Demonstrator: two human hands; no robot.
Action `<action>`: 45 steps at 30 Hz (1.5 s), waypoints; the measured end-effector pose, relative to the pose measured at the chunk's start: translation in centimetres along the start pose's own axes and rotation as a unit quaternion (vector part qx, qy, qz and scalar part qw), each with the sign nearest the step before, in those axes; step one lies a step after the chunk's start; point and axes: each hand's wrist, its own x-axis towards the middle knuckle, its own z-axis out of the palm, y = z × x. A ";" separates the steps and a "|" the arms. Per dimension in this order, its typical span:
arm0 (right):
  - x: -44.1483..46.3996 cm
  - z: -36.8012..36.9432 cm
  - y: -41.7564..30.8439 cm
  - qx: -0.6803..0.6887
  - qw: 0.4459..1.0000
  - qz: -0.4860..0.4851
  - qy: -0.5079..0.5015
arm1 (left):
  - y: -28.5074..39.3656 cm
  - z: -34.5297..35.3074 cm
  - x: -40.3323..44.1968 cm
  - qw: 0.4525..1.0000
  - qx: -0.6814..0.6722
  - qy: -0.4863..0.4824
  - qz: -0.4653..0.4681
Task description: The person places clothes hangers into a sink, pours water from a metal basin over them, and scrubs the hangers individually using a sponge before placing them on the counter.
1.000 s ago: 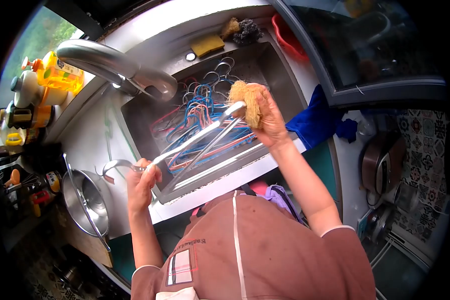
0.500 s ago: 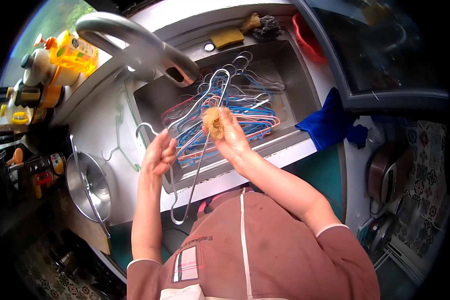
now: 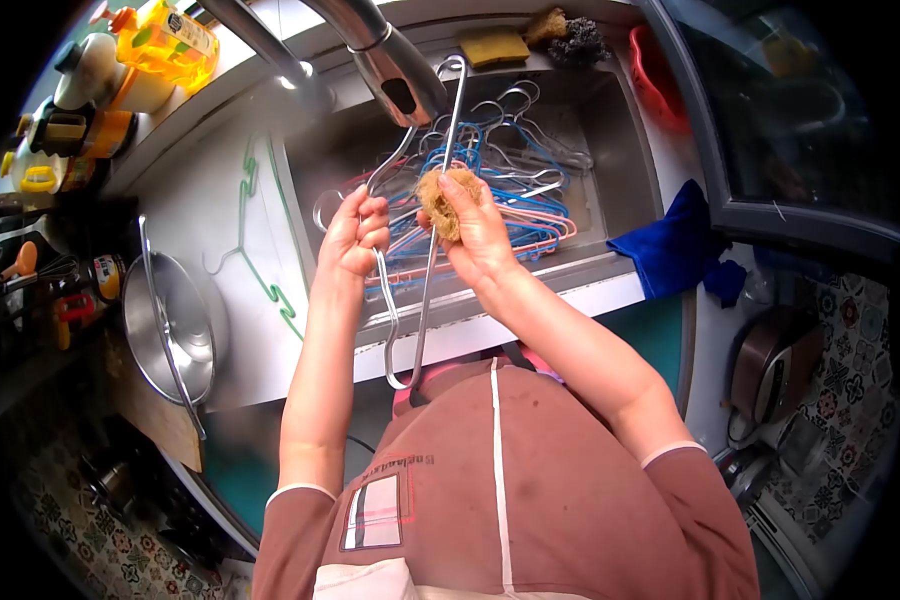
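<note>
My left hand (image 3: 357,230) is closed around one side of a silver metal hanger (image 3: 425,305), holding it over the front of the sink. A tan, fibrous scrubber (image 3: 448,203) is in my right hand (image 3: 480,235), pressed around the hanger's long straight bar. One end of the hanger points toward my shirt, and the other reaches up close to the faucet (image 3: 400,75). Below my hands, the sink (image 3: 615,150) contains a heap of blue, pink and silver hangers (image 3: 520,228), partly hidden by my hands.
A green hanger (image 3: 241,215) lies on the left counter beside a steel bowl (image 3: 160,340). Behind the sink are a yellow sponge (image 3: 493,46) and steel wool (image 3: 582,42). A blue cloth (image 3: 665,245) hangs over the right front edge; a red basin (image 3: 655,85) is behind it.
The hanger has moved up and away from my body, its far end now by the faucet. Both hands rose with it, still gripping. The camera view has shifted too.
</note>
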 end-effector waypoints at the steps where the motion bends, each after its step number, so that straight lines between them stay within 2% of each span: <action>1: -0.1 -0.1 -0.2 -0.006 1.000 0.002 0.006 | -0.1 -0.1 0.2 1.000 -0.010 -0.008 -0.008; 5: -1.1 -0.4 -0.3 -0.026 0.999 0.026 -0.004 | -0.6 0.1 1.4 0.999 -0.021 -0.024 0.018; 12: -3.3 -1.5 -2.7 -0.036 0.999 0.018 0.035 | -2.7 2.7 2.6 0.999 -0.031 0.010 -0.005; 13: -3.7 -2.0 -2.9 -0.051 0.998 0.027 0.025 | -2.9 2.6 3.1 0.999 -0.042 -0.015 -0.016; 17: -6.0 -2.3 -4.1 -0.067 0.997 0.040 0.007 | -3.8 4.3 4.0 0.997 -0.070 0.038 0.010; 25: -8.9 -3.4 -6.5 -0.130 0.991 0.044 -0.009 | -4.9 5.0 4.9 0.993 -0.104 0.028 0.057; 28: -9.6 -4.4 -7.6 -0.156 0.986 0.064 -0.002 | -6.5 7.2 4.0 0.980 -0.071 0.116 0.144; 32: -11.2 -4.9 -8.0 -0.179 0.981 0.066 0.025 | -7.0 8.4 4.0 0.965 -0.028 0.161 0.207; 36: -12.3 -6.2 -8.3 -0.200 0.977 0.067 0.034 | -7.0 8.8 4.0 0.954 -0.015 0.162 0.252; 40: -13.0 -6.4 -10.7 -0.204 0.974 0.079 0.060 | -8.6 8.2 3.7 0.964 -0.052 0.091 0.243; 41: -13.0 -6.5 -11.4 -0.209 0.971 0.085 0.082 | -8.6 7.3 3.4 0.977 -0.053 0.025 0.203; 44: -12.9 -7.8 -13.1 -0.140 0.981 0.099 0.087 | -8.8 7.9 0.8 0.990 -0.065 -0.043 0.117; 45: -12.8 -8.6 -13.5 -0.110 0.983 0.115 0.096 | -8.8 8.3 -0.2 0.991 -0.036 -0.058 0.119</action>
